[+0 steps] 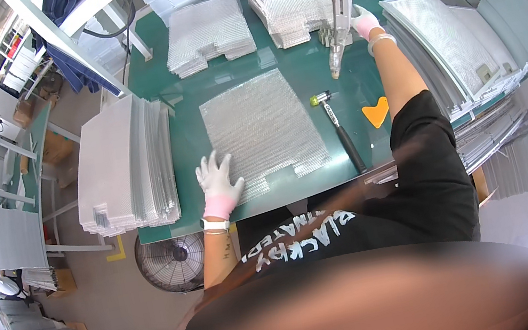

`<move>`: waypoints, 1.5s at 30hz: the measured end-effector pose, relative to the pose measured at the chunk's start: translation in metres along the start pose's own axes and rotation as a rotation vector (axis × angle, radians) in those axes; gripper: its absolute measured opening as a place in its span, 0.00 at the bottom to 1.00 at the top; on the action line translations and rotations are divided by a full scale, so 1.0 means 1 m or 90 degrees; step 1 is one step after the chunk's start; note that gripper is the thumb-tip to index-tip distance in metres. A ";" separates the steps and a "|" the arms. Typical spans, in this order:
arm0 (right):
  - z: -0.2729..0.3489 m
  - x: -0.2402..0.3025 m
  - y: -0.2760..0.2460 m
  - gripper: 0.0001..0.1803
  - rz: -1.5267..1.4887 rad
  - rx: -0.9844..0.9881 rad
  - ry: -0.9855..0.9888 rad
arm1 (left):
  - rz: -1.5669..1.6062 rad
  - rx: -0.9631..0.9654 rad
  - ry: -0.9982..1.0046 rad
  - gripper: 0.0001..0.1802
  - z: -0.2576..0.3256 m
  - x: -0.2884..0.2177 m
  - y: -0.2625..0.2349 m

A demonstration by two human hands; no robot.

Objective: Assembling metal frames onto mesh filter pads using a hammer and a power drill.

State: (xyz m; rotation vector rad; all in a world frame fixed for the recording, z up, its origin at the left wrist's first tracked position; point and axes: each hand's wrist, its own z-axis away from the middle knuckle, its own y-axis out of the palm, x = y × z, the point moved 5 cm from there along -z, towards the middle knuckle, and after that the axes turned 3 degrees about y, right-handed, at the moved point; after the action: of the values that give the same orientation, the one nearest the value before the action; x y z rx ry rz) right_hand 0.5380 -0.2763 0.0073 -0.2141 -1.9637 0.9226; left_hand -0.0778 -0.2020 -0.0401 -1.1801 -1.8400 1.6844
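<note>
One sheet (265, 129) (L hand (217, 186) @ edge)

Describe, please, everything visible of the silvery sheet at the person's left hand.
The sheet is thin, silvery-grey and roughly four-sided, with a fine mesh-like texture that looks metallic and a notch in its near edge. It lies flat, skewed, on the green table top. The gloved, spread left hand appears to touch its near left corner; a hammer lies right of it.
</note>
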 end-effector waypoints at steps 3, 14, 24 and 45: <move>-0.007 0.029 0.013 0.30 -0.670 0.033 0.103 | 0.032 -0.268 -0.009 0.39 0.026 -0.007 -0.041; 0.203 0.132 -0.022 0.36 -0.746 0.322 -0.107 | 0.955 -0.200 -0.069 0.25 0.025 -0.007 -0.036; 0.366 0.154 -0.014 0.34 -0.188 0.347 -0.285 | 0.867 -0.256 -0.266 0.22 0.043 0.017 -0.037; 0.379 0.141 0.039 0.27 0.030 0.264 -0.226 | 0.126 -0.142 -0.198 0.34 0.037 -0.009 -0.006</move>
State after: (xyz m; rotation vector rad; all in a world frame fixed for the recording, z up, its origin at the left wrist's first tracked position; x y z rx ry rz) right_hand 0.1470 -0.3767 -0.0349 0.1525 -2.0315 1.4520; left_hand -0.1022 -0.2313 -0.0397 -1.2824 -2.2093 1.8982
